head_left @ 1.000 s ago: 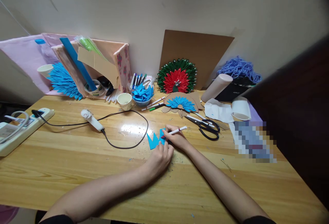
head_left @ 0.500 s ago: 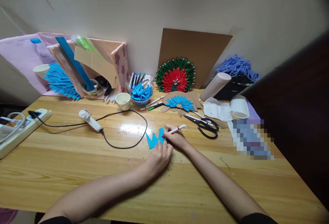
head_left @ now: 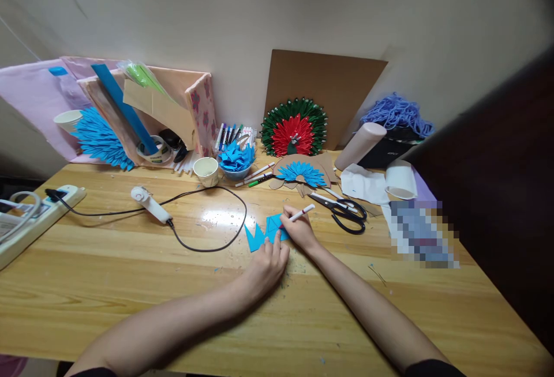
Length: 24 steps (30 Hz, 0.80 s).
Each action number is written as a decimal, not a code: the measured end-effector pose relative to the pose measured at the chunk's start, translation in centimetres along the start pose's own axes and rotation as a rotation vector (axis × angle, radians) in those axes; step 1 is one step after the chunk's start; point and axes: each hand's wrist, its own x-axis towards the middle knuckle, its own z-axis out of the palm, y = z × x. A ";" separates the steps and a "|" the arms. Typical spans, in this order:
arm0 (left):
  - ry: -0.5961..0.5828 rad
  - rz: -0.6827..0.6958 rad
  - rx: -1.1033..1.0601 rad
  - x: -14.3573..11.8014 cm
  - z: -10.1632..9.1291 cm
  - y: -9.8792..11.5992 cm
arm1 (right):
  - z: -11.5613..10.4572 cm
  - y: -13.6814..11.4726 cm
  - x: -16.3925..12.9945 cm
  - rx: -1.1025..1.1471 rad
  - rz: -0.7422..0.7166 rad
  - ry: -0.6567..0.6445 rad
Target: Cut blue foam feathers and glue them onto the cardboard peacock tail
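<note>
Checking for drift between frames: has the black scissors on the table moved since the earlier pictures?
No. The scissors still lie just right of the right hand, below the cardboard peacock with blue feathers. Everything shifts together slightly, so only the head camera moved.

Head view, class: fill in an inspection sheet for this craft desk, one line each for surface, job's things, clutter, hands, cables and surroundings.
Surface: wooden table, glare patch near the middle.
Job's things: blue paper piece flat on the table; white marker tipped onto it.
Clutter: scissors, paper cup, bowl of blue paper bits, loose markers, red-green fan craft, blue yarn.
Hands: left hand presses the paper; right hand grips the marker.
Cables: black cord loops from a white tool; power strip at left.
Surroundings: plain wall, cardboard sheet leaning on it.
</note>
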 end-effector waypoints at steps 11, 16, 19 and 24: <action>0.045 0.011 0.052 -0.2 0.3 0.0 | -0.2 -0.6 -0.2 0.041 0.010 -0.115; 0.077 0.011 0.065 -0.2 0.4 0.1 | -0.3 -0.8 -0.3 0.071 -0.037 -0.155; 0.092 -0.011 0.091 -0.2 0.4 0.2 | -0.3 -0.9 -0.4 0.080 -0.051 -0.271; 0.115 -0.018 0.113 -0.2 0.4 0.2 | -0.2 -0.8 -0.4 -0.013 -0.074 -0.341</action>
